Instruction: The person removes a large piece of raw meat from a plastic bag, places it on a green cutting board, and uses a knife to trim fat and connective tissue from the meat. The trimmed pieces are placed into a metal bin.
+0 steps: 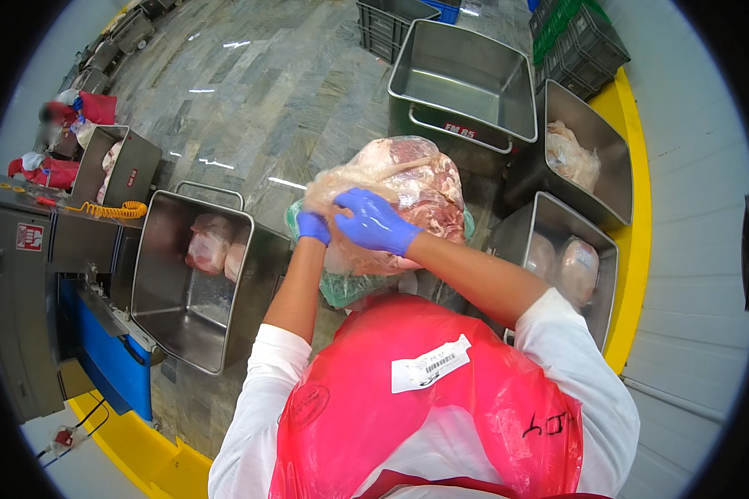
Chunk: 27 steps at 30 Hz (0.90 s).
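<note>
Meatworks: raw meat (429,191), steel bins (466,62).

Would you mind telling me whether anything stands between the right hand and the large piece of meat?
Yes: bunched clear plastic appears to lie between the blue-gloved right hand and the meat. No other object visibly stands in the way.

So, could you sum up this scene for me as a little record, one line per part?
Left hand: blue-gloved, at gathered plastic film; fingers mostly hidden
Right hand: blue-gloved, over the same film, fingers bent
In front: large raw meat piece, partly covered by film; green plastic showing below
To the left: metal bin holding meat chunks
To the right: lower bin holding wrapped pieces
Clothing: red plastic apron with white label
</note>
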Each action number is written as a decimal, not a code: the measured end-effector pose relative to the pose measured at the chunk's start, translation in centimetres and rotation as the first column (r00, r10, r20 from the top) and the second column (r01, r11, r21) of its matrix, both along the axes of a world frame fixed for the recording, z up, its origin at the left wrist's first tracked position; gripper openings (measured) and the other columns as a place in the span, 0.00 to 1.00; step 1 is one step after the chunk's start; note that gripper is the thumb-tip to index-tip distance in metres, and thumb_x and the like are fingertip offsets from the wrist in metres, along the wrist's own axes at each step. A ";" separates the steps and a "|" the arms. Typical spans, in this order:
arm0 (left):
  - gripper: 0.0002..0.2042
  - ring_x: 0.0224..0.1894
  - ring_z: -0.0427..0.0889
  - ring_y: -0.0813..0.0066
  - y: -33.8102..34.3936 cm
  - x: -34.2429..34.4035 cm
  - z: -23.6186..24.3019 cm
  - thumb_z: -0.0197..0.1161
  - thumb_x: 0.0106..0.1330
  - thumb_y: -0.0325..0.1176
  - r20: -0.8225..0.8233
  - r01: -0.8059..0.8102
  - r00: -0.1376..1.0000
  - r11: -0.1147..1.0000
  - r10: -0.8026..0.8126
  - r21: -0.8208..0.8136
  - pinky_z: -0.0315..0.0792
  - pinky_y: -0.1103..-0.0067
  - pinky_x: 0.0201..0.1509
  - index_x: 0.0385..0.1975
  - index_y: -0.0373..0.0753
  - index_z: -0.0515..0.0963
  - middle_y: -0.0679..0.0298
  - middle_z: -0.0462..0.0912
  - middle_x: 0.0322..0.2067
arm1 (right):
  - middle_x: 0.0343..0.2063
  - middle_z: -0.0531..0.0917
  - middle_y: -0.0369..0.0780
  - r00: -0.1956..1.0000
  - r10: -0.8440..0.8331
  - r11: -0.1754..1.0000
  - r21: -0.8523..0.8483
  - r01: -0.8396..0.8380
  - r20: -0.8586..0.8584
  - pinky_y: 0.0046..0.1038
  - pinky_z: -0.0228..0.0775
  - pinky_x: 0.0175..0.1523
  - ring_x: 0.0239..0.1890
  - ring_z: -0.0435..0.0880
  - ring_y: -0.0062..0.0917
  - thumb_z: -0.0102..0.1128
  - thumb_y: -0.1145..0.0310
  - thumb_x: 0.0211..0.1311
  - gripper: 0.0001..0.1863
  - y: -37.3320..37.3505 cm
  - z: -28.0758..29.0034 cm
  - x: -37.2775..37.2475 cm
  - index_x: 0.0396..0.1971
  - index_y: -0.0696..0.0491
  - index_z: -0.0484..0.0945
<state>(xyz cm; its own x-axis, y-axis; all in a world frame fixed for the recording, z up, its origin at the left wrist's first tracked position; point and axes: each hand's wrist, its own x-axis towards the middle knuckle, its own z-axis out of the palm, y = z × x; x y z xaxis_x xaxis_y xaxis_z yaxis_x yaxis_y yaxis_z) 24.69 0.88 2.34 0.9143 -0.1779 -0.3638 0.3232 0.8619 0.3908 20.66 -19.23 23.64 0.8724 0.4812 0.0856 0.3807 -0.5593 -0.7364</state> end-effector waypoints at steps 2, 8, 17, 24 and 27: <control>0.16 0.49 0.84 0.59 0.6 -2.0 0.8 0.62 0.71 0.36 -0.166 -0.029 0.985 0.998 0.039 0.060 0.81 0.61 0.52 0.56 0.38 0.78 0.55 0.83 0.50 | 0.49 0.82 0.54 0.995 -0.058 0.998 0.042 0.054 0.084 0.47 0.72 0.60 0.53 0.80 0.50 0.62 0.62 0.59 0.20 -3.5 -1.6 -0.2 0.50 0.54 0.82; 0.20 0.51 0.85 0.54 5.9 -9.7 -5.2 0.56 0.76 0.40 -0.351 -0.058 0.916 0.931 0.193 0.360 0.79 0.60 0.57 0.61 0.36 0.75 0.53 0.84 0.52 | 0.57 0.78 0.54 0.829 -0.405 0.884 -0.067 0.462 0.386 0.45 0.68 0.67 0.59 0.77 0.50 0.68 0.56 0.58 0.31 -13.1 -6.6 4.8 0.61 0.52 0.77; 0.20 0.41 0.81 0.78 2.6 -8.5 7.0 0.64 0.73 0.35 -0.069 -0.084 0.981 0.715 0.182 0.694 0.76 0.78 0.42 0.61 0.38 0.74 0.64 0.83 0.46 | 0.43 0.86 0.47 0.908 -0.372 0.904 -0.148 0.401 0.191 0.46 0.77 0.48 0.45 0.84 0.49 0.62 0.61 0.64 0.08 -13.8 -9.2 14.9 0.36 0.48 0.80; 0.21 0.45 0.80 0.79 -3.1 -5.8 12.1 0.65 0.72 0.39 -0.083 0.068 0.996 0.505 0.009 0.860 0.76 0.79 0.46 0.59 0.35 0.72 0.63 0.82 0.47 | 0.24 0.82 0.41 0.620 -0.527 0.519 0.358 0.776 -0.581 0.35 0.76 0.35 0.27 0.83 0.32 0.60 0.71 0.63 0.02 -17.2 -13.6 20.9 0.31 0.53 0.79; 0.24 0.47 0.80 0.75 -4.2 -5.1 9.2 0.66 0.71 0.40 0.053 -0.052 0.999 0.200 0.001 0.978 0.76 0.77 0.49 0.59 0.31 0.71 0.59 0.82 0.48 | 0.22 0.76 0.38 0.526 -0.394 0.335 0.416 0.846 -0.754 0.33 0.70 0.27 0.23 0.76 0.26 0.61 0.72 0.65 0.03 -18.5 -14.8 21.4 0.30 0.52 0.78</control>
